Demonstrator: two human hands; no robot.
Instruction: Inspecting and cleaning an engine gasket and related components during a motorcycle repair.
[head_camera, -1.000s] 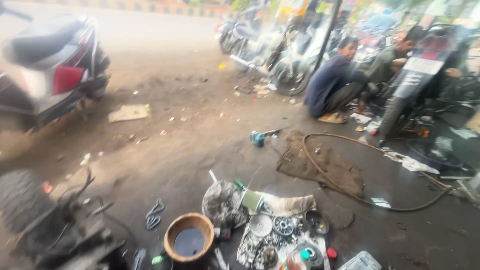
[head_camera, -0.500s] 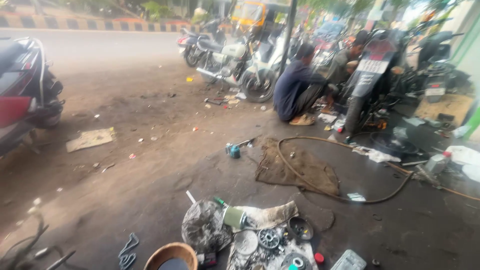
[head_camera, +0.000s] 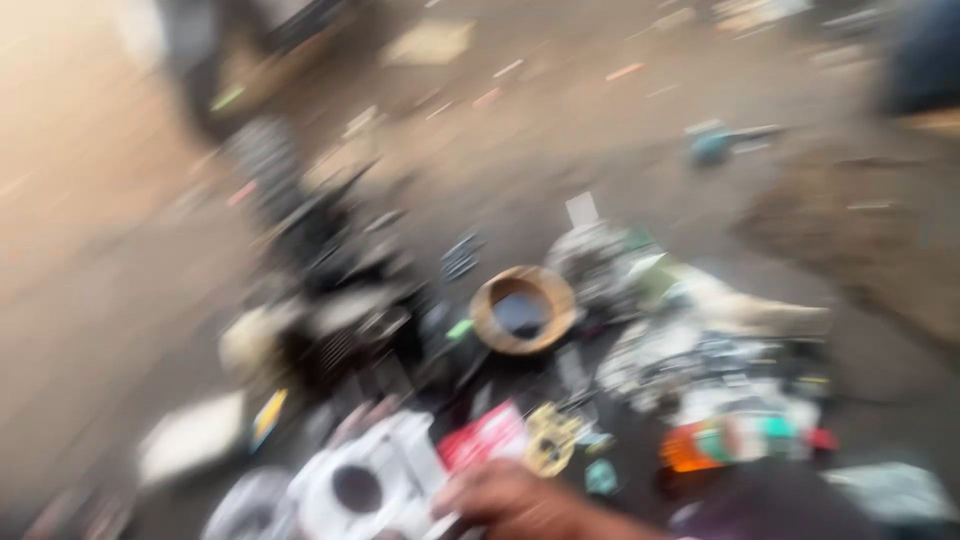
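Brown and blurred, one hand (head_camera: 515, 505) shows at the near edge, its back upward, knuckles toward the left. Which hand it is I cannot tell, nor whether the fingers are spread or closed on anything; the smear hides them.

Just left of it, touching or nearly so, lies a white metal part with a round dark hole (head_camera: 360, 480), perhaps an engine casing. Its long axis seems to run from near left toward far right, with the hole facing up, though the blur makes that uncertain. A red flat piece (head_camera: 485, 440) sits just beyond the knuckles, and a yellowish gear-like piece (head_camera: 550, 440) to its right.

Farther off stands a round brown bowl holding dark liquid (head_camera: 522, 310), upright. To its left is a dark engine block with fins (head_camera: 340, 340). To the right, a litter of small parts lies on a cloth (head_camera: 720, 370), with an orange and green container (head_camera: 740, 440) nearer. A teal tool (head_camera: 715, 145) lies far right on the dirt ground (head_camera: 120, 260).

As I judge it, the risk lies in the crowding: a hand moving fast among so many loose pieces could knock the small ones off into the dirt, or tip the bowl and spill its liquid.
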